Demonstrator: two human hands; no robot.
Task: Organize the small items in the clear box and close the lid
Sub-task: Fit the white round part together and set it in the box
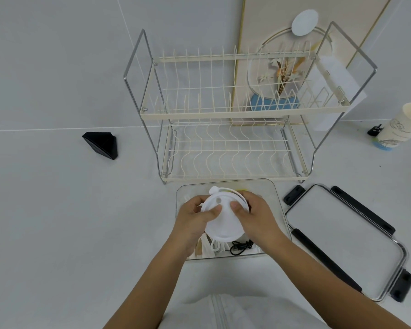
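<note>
— Hands first: where are they?

— Both meet over an open clear plastic box (277,198) on a pale grey surface (57,210). The left hand (195,222) and right hand (254,219) grip a round white plastic lid (223,224) between them, fingers curled round its rim, thumbs pressing on its top.

— What lies in the box?

— A coiled black cable (241,247) and a coiled white cable (216,246) sit at its near edge, under the round lid. Other contents are hidden by the hands.

— And the box's own cover?

— A clear rectangular lid with black clips (342,238) lies flat just right of the box, off it.

— Anything else nearby?

— A cream two-tier wire dish rack (223,110) stands just behind the box. A black triangular object (101,145) sits well to the left, a patterned paper cup (399,124) far right.
</note>
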